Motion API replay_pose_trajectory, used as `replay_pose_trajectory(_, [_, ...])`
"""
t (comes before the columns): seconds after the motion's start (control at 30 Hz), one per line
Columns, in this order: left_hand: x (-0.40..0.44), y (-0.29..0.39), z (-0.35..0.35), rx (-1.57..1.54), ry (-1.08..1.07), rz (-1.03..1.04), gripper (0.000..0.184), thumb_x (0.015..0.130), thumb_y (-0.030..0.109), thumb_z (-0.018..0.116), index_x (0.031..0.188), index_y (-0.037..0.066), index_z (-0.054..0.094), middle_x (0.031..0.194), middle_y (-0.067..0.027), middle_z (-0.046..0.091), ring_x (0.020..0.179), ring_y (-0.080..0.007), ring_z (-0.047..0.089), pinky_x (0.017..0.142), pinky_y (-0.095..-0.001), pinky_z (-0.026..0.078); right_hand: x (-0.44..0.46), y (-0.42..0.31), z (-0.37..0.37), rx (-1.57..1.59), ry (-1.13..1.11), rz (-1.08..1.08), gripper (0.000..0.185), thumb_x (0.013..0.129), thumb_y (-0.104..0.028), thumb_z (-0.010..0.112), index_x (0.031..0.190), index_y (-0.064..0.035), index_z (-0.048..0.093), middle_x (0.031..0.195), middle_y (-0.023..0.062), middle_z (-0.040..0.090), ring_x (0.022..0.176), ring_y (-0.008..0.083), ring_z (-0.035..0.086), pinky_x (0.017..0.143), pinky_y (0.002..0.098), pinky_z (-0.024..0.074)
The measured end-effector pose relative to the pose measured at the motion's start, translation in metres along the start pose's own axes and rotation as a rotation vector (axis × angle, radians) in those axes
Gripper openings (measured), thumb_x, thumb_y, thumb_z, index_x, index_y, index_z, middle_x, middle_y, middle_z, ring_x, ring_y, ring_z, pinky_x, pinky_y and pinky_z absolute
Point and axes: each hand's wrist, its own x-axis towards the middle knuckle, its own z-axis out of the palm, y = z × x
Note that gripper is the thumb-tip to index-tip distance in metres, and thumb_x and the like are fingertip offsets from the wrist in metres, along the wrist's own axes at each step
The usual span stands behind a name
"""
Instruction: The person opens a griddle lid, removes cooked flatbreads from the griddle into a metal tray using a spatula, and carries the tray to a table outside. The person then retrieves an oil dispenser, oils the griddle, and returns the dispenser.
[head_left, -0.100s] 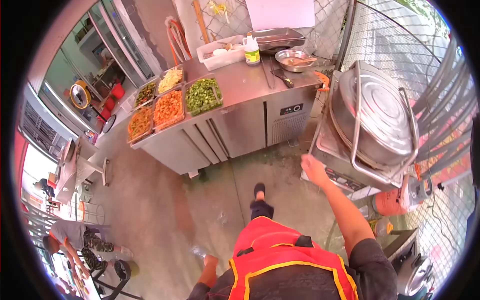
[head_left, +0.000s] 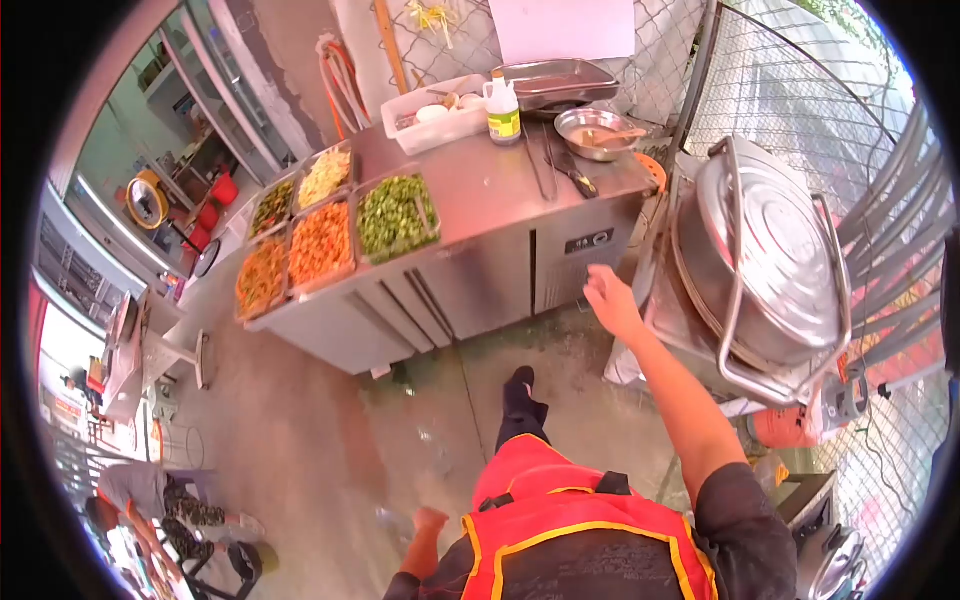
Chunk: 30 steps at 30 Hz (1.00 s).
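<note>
Since the floor looks wet near the steel counter, short, flat steps would serve best, with the right hand clear of the big pot at its right. That hand's fingers look loosely half open, holding nothing visible; the left hand, low beside the apron, is too blurred to tell. On the counter ahead, a clear tub holds chopped greens, neighbouring tubs orange pieces and pale yellow bits; farther back, a white bin holds round pale things.
</note>
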Motion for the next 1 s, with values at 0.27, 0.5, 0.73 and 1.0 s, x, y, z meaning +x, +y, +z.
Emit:
replay_pose_trajectory(0.27, [0.065, 0.351, -0.306, -0.841, 0.228, 0.662, 0.017, 0.080, 0.015, 0.061, 0.090, 0.002, 0.063, 0.078, -0.0093, 0.064, 0.072, -0.0147, 0.062, 0.067, -0.0275, 0.048, 0.306, 0.069, 0.121, -0.615, -0.037, 0.198, 0.059, 0.075, -0.014, 0.059, 0.126, -0.0021, 0.032, 0.110, 0.0206, 0.045, 0.104, 0.0384, 0.046, 0.084, 0.0450, 0.0418])
replay_pose_trajectory(0.5, [0.073, 0.491, -0.421, -0.713, 0.143, 0.840, 0.018, 0.084, 0.016, 0.057, 0.093, 0.001, 0.060, 0.080, -0.0071, 0.063, 0.075, -0.0105, 0.058, 0.071, -0.0252, 0.046, 0.378, 0.082, 0.135, -0.692, -0.129, 0.468, 0.063, 0.080, -0.018, 0.053, 0.132, 0.0016, 0.024, 0.111, 0.0231, 0.047, 0.104, 0.0373, 0.048, 0.086, 0.0443, 0.0418])
replay_pose_trajectory(0.73, [0.110, 0.678, -0.594, -0.627, 0.593, 1.044, 0.038, 0.089, 0.029, 0.051, 0.110, -0.003, 0.049, 0.107, -0.0204, 0.054, 0.101, -0.0309, 0.052, 0.086, -0.0389, 0.040, 0.285, 0.035, 0.054, -0.406, -0.141, 0.311, 0.059, 0.076, -0.012, 0.053, 0.129, -0.0008, 0.029, 0.109, 0.0251, 0.048, 0.097, 0.0413, 0.051, 0.081, 0.0442, 0.0436])
replay_pose_trajectory(1.0, [0.212, 0.801, -0.683, -0.387, 0.642, 1.213, 0.032, 0.082, 0.028, 0.059, 0.093, -0.002, 0.059, 0.089, -0.0184, 0.061, 0.083, -0.0329, 0.058, 0.074, -0.0388, 0.045, 0.185, -0.011, -0.015, -0.431, 0.156, 0.478, 0.053, 0.073, -0.003, 0.057, 0.122, -0.0016, 0.039, 0.092, 0.0182, 0.052, 0.080, 0.0298, 0.054, 0.070, 0.0375, 0.0446])
